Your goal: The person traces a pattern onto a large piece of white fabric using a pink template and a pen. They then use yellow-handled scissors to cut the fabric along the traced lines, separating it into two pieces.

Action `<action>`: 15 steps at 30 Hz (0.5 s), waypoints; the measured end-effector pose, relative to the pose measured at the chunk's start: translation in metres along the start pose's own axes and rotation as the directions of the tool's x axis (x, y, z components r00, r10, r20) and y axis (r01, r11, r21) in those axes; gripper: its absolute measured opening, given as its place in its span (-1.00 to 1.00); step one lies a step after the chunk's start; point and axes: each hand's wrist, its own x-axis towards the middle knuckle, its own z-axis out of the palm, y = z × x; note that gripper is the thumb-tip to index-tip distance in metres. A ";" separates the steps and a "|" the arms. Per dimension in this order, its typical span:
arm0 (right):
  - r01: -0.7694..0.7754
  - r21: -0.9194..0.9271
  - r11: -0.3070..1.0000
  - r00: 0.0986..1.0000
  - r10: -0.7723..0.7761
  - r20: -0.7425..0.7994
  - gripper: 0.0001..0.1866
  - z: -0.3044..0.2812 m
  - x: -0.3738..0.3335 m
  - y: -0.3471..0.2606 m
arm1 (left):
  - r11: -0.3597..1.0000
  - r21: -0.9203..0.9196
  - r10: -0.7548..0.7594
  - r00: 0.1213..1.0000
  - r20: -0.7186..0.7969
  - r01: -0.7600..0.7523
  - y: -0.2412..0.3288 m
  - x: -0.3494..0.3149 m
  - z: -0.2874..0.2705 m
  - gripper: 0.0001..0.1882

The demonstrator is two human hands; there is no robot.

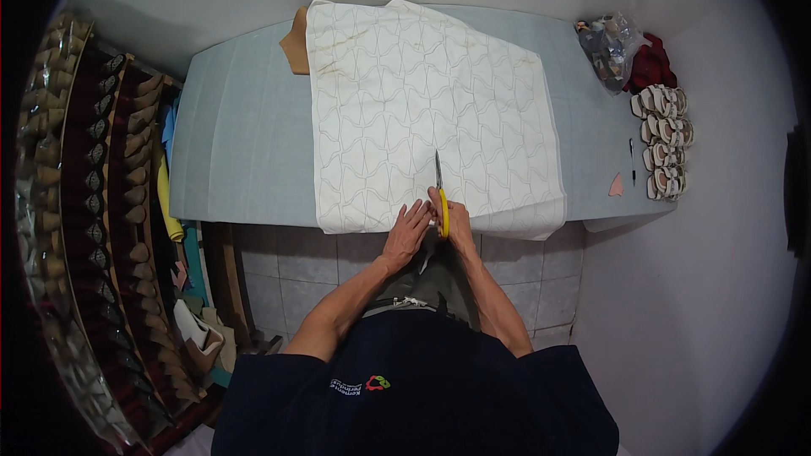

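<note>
A large white sheet (431, 101), drawn all over with repeated curved outlines, covers the middle of the table and hangs slightly over its near edge. My right hand (457, 224) grips yellow-handled scissors (444, 213) at that near edge. Their blades point away from me over the sheet, and look closed or nearly so. Just left of the scissors, my left hand (407, 232) lies on the sheet's edge with its fingers stretched out. A small pale strip (424, 265) shows below my hands, in front of my trousers; what it hangs from is hidden.
Sandals (666, 143) line the table's right end, near a pen (633, 171) and a pink piece (616, 185). Behind them sit a filled plastic bag (610, 46) and dark red cloth (651, 65). A brown piece (295, 44) pokes out at back left. Shoe racks (97, 203) stand left.
</note>
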 end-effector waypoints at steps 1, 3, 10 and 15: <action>-0.003 0.000 1.000 1.000 0.003 0.008 -0.23 -0.001 -0.008 -0.002 | 1.000 -0.017 0.014 1.000 0.001 -0.014 0.000 -0.002 -0.002 -0.43; -0.011 0.007 1.000 1.000 0.011 0.019 -0.23 -0.004 -0.021 0.000 | 0.997 -0.052 0.049 0.999 0.009 -0.048 0.001 -0.006 -0.010 -0.43; -0.068 0.100 0.993 0.992 0.057 0.114 -0.25 -0.012 -0.035 -0.005 | 0.999 -0.028 0.031 0.999 -0.013 -0.031 0.017 -0.026 -0.032 -0.42; -0.167 -0.012 0.986 0.968 0.166 0.190 -0.20 -0.034 -0.054 0.020 | 0.978 -0.210 -0.023 1.000 -0.020 0.018 0.025 -0.043 -0.044 -0.47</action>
